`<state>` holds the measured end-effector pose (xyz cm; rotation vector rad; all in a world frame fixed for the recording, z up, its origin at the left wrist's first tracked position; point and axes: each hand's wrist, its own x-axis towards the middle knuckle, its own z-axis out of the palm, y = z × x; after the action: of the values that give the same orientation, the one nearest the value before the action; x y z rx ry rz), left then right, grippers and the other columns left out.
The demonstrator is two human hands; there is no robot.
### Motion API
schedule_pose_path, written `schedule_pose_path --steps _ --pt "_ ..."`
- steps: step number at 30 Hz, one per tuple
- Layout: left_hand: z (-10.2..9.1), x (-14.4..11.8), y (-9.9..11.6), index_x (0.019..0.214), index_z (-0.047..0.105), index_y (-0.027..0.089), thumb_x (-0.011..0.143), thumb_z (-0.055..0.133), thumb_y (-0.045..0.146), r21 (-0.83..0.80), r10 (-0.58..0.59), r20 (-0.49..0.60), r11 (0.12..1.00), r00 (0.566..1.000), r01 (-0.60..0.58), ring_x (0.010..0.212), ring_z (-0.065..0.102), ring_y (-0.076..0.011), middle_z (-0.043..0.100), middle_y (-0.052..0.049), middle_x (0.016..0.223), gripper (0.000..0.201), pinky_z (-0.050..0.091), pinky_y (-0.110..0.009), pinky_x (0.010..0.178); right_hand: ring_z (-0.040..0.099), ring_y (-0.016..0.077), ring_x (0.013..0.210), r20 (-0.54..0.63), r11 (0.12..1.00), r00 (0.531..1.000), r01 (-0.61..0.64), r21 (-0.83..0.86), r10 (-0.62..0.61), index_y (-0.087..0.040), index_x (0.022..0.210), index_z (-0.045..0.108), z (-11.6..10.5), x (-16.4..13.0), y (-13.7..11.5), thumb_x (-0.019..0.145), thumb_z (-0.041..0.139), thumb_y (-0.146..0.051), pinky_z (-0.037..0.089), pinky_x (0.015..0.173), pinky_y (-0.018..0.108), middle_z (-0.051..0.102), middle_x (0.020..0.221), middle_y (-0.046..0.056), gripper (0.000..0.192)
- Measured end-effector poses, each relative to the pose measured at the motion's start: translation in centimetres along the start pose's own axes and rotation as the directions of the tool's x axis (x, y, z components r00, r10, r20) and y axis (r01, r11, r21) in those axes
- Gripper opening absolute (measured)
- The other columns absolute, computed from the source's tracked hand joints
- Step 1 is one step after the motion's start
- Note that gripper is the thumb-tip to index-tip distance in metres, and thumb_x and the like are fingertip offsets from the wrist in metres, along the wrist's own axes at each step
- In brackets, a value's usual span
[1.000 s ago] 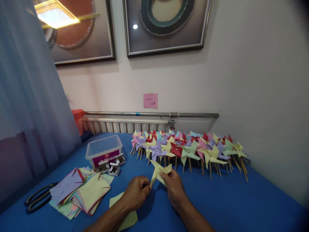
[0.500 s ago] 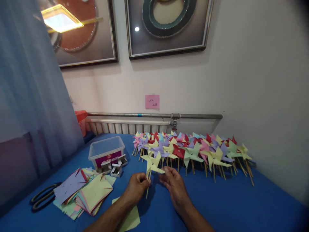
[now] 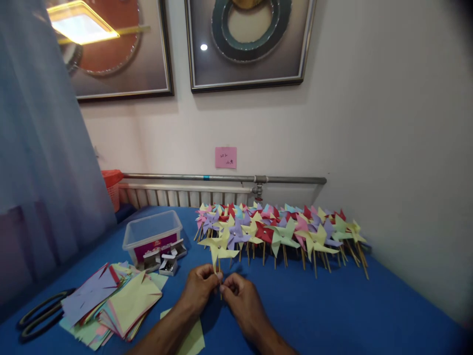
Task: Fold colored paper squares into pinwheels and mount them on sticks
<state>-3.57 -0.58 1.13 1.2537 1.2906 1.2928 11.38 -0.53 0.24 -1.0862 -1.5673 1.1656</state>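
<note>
A pale yellow paper pinwheel [image 3: 219, 246] stands upright on a thin wooden stick in front of me. My left hand [image 3: 201, 288] pinches the stick just below the paper blades. Close against it, my right hand [image 3: 240, 298] has its thumb and fingers closed on the same stick, a little lower. Beyond my hands lie rows of finished pinwheels [image 3: 283, 236] in yellow, purple, red, pink and green, their sticks pointing toward me. Under my left forearm rests a pale yellow paper sheet [image 3: 192, 340].
To the left lie a pile of slit paper squares [image 3: 129, 301] and black-handled scissors [image 3: 42, 315]. Behind them are a clear plastic tub [image 3: 151, 231] and small open boxes [image 3: 168, 265] on the blue cloth [image 3: 332, 315]. A radiator pipe [image 3: 192, 177] runs along the wall.
My right hand has left the blade tip and come down to the stick beside my left hand. The pinwheel has turned. The whole view has shifted slightly.
</note>
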Motion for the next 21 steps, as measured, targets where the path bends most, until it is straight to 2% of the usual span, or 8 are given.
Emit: schedule_pose_path --steps 8,15,18,21 --pt "0.2 -0.4 0.8 0.063 0.062 0.017 0.066 0.072 0.057 0.029 -0.009 -0.008 1.0 1.0 0.009 0.054 0.044 -0.0112 0.053 0.002 0.054 0.041 0.032 -0.025 0.056 0.052 0.0134 0.058 -0.032 0.994 0.999 0.011 -0.109 -0.014 -0.02 0.067 0.064 0.2 -0.2 -0.1 0.078 0.068 -0.027 0.032 0.056 0.024 0.064 0.063 -0.002 0.014" --pt "0.3 -0.2 0.3 0.071 0.066 0.015 0.058 0.078 0.051 0.005 -0.032 0.029 0.999 0.999 0.032 0.049 0.042 -0.0093 0.055 0.003 0.056 0.04 0.03 -0.024 0.051 0.05 0.013 0.054 -0.057 0.979 0.998 0.001 -0.202 -0.013 -0.021 0.067 0.064 -0.3 0.0 -0.4 0.08 0.064 -0.026 0.031 0.053 0.024 0.063 0.06 -0.003 0.013" --pt "-0.1 0.0 -0.1 0.076 0.068 0.015 0.059 0.077 0.047 0.049 -0.04 -0.002 0.998 0.999 0.04 0.049 0.042 -0.0092 0.059 0.002 0.06 0.038 0.03 -0.024 0.051 0.053 0.0142 0.056 -0.104 0.975 0.994 0.014 -0.224 -0.039 -0.022 0.067 0.064 -1.3 0.1 -0.5 0.079 0.063 -0.025 0.033 0.055 0.025 0.064 0.06 -0.002 0.013" --pt "-0.7 0.0 -0.1 0.077 0.068 0.016 0.066 0.073 0.044 0.125 -0.017 -0.035 0.992 0.999 0.021 0.052 0.043 -0.01 0.057 0.003 0.06 0.031 0.03 -0.024 0.052 0.055 0.0154 0.056 -0.168 0.968 0.984 0.012 -0.25 -0.056 -0.022 0.066 0.065 -3.4 0.1 -0.5 0.079 0.063 -0.027 0.034 0.057 0.026 0.065 0.061 -0.001 0.014"
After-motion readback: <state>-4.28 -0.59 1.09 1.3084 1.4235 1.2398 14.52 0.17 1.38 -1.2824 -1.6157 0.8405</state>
